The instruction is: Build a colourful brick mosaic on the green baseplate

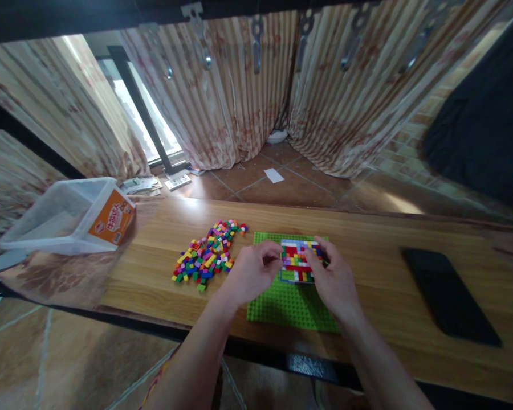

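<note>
A flat build of multicoloured toy bricks [296,259], with rows of red, white, yellow and blue, sits on the upper part of a green studded baseplate [290,307]. My left hand [256,270] is at the build's left edge, its thumb and forefinger pinched together; whatever they grip is too small to make out. Around the right side of the build curls my right hand [336,279], with the thumb on its top and the fingers along the far right edge. Part of the build is hidden under that hand.
Left of the baseplate lies a heap of loose bricks [209,253]. A clear plastic bin [60,222] with an orange label stands at the table's left end. To the right rests a black flat device [451,293]. The wooden table's [162,296] front edge runs beneath my forearms.
</note>
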Available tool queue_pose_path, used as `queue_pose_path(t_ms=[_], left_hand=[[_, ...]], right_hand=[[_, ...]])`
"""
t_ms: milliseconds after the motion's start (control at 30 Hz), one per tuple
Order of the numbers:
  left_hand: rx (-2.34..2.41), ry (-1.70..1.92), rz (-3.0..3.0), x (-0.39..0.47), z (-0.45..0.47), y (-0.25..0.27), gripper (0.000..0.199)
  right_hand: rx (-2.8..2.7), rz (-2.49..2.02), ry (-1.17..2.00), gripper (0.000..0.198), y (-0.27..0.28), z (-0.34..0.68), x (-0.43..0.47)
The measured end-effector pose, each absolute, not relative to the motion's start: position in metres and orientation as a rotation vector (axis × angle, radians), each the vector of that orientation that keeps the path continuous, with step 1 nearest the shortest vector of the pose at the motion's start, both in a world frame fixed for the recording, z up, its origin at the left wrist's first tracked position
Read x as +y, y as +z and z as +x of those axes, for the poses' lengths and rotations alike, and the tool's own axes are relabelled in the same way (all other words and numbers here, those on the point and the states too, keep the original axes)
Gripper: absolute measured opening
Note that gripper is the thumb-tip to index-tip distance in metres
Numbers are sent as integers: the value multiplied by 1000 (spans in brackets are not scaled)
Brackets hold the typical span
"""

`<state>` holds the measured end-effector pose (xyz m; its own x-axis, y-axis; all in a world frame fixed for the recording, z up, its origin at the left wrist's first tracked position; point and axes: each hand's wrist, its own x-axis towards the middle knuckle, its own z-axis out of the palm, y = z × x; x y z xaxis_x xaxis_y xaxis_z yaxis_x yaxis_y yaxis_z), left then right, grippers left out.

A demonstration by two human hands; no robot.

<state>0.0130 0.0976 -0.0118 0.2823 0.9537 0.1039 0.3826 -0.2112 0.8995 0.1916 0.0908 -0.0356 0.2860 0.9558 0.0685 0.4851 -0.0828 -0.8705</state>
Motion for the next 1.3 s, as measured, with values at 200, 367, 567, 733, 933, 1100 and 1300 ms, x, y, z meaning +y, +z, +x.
queue_pose_path(t_ms=[200,367,567,733,933,1100,1300], left_hand=[[1276,904,1707,98,16,-13,8],[1312,905,1724,99,17,-18,8],[1301,920,1686,100,19,-19,7],[1312,925,1683,101,20,-21,7],[1369,912,1696,97,22,-17,7],[1395,932,1731,94,24,-15,7],[1400,891,1787,96,19,-14,16]], right_hand=[[-1338,-1691,741,78,-30,186,87],[-1370,-1719,706,87,-30,178,83],[-1405,-1750,660,86,-32,176,84],[-1399,-1739,635,83,-34,175,84],[-1394,-1761,650,83,-31,175,85],[-1422,-1763,657,83,-30,174,85],[-1467,-1730,624,81,-33,177,82]])
